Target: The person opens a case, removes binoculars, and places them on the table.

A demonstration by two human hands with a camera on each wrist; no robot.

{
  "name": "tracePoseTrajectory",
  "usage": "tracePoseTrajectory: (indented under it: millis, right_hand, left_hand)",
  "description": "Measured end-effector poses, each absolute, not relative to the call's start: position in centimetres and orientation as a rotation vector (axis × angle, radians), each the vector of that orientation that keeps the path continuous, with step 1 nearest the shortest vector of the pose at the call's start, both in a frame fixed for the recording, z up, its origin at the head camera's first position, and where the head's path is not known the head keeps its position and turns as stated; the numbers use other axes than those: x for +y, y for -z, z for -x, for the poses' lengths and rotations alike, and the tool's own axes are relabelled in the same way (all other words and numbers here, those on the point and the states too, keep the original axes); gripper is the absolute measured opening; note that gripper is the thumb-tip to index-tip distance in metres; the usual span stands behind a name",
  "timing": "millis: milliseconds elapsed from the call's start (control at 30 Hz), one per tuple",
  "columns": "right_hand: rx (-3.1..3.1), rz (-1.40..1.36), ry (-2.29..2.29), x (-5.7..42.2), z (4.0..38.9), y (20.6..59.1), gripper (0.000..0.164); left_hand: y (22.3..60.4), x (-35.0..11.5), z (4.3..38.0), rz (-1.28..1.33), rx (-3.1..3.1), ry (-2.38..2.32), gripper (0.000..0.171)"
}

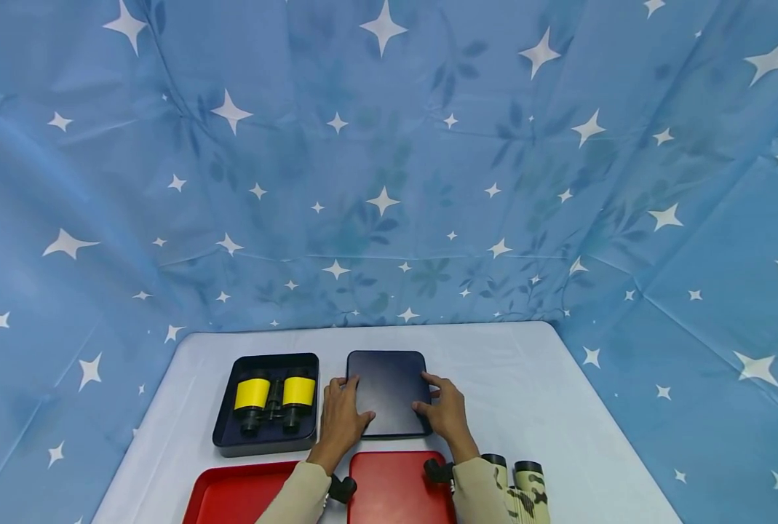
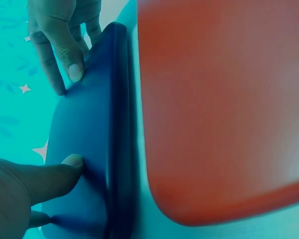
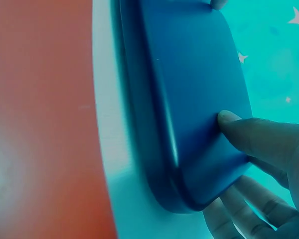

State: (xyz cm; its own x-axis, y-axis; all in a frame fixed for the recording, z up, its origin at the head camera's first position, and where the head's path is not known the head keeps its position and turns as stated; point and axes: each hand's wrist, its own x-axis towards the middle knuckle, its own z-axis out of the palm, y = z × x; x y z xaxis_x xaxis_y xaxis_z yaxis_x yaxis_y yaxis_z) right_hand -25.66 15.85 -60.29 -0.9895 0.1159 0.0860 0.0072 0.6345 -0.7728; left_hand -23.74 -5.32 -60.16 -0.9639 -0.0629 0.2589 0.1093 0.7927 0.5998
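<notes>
A dark navy, flat-topped rectangular lid (image 1: 389, 393) lies on the white table between both hands; whether a box sits under it or it is an upturned tray I cannot tell. My left hand (image 1: 343, 418) grips its left side, the thumb (image 2: 70, 169) on the top face and a finger at the edge. On the opposite side my right hand (image 1: 446, 413) holds the lid, thumb (image 3: 231, 122) on top and several fingers around the far right edge. Just left stands a dark open tray (image 1: 221, 429) with yellow-and-black binoculars (image 1: 252, 394) inside.
Nearer the body, a red tray (image 1: 225, 495) and a flat red panel or tray (image 1: 398, 487) lie side by side. Camouflage-patterned binoculars (image 1: 529, 484) stand beside my right forearm, partly hidden by the sleeve. Behind the table hangs a blue starry cloth (image 1: 389, 240).
</notes>
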Motion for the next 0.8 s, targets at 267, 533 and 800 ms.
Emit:
tracePoseTrajectory:
  millis: [267,533,800]
  right_hand:
    - [-2.727,0.115,-1.277,15.86,25.8,60.77,0.064]
    - [-2.738,0.133,-1.238,15.58,25.74,60.98,0.062]
    - [-2.727,0.12,-1.182,15.56,25.67,61.22,0.06]
  left_hand:
    - [60.4,-5.31,23.76,0.021,-2.745,0.944,0.079]
    - [60.64,-5.19,23.81,-0.004,-2.762,0.942,0.079]
    - [60.64,-4.94,23.73,-0.023,-2.775,0.931,0.078]
